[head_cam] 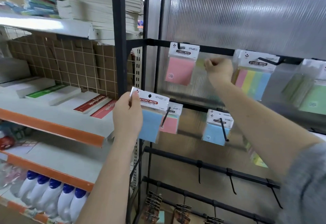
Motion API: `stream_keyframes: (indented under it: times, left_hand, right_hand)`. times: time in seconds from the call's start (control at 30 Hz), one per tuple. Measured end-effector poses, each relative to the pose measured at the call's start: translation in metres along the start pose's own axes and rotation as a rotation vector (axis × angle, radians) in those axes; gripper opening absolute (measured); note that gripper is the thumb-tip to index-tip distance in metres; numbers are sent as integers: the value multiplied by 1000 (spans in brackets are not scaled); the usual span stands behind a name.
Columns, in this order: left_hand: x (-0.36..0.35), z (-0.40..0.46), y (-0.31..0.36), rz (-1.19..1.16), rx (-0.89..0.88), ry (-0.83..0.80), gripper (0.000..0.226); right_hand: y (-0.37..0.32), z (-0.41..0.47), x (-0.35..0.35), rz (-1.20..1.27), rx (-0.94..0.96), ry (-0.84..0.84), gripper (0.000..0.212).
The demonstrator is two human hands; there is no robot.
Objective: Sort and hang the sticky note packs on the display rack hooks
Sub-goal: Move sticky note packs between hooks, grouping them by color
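Blue pack, clear-sleeved under a white "STICKY NOTE" header, pinched at its top corner by left hand, low beside middle-rail hooks. Right hand curled up by pink pack, apparently pinching its sleeve edge. Might twist, slip, miss the hook.

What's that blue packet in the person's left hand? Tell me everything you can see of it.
The blue sticky note pack is a clear plastic sleeve with a white header card reading STICKY NOTE on a red band, with a dark hang hole near the top. Below sits a square blue pad. The left hand pinches its upper left corner, thumb on the header, holding it upright and slightly tilted. It is on no hook yet, and overlaps a hanging pink pack behind it.
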State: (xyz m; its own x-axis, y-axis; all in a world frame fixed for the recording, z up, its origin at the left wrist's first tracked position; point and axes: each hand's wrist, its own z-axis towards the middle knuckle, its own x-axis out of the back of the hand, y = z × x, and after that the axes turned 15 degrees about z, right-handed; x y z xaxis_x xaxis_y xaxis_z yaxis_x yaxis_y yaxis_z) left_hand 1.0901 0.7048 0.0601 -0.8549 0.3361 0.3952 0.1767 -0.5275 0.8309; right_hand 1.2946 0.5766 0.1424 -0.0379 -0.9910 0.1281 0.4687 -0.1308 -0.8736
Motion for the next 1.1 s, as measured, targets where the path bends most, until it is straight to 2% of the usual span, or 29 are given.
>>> stream_keyframes:
  times: [0.07, 0.27, 0.33, 0.47, 0.6, 0.7, 0.83, 0.93, 1.1]
  left_hand:
    - [-4, 0, 3, 5, -20, 2, 30]
    - [-19, 2, 17, -40, -89, -45, 32]
    - [-26, 0, 23, -48, -135, -79, 31]
    - [-39, -5, 40, -86, -230, -168, 26]
    - [-59, -5, 56, -191, -307, -206, 45]
    - [-72, -5, 70, -302, -352, -270, 49]
    - [-82, -10, 89, -361, -419, -311, 55]
    - [-90, -15, 102, -384, -452, -314, 49]
    - [-103, -28, 126, -409, -476, -264, 48]
  right_hand:
    - [6, -18, 17, -34, 19, -85, 22]
    - [33, -66, 59, -146, 80, -214, 30]
    - [45, -74, 73, -151, 40, -173, 31]
    - [65, -84, 99, -74, -59, -56, 20]
    - [74, -92, 125, -75, -139, 10, 22]
    - [79, -97, 147, -155, -160, 48, 18]
    - [99, -103, 181, -341, -169, 102, 28]
    - [109, -109, 200, -467, -178, 125, 29]
    - [118, -113, 218, -475, -231, 68, 24]
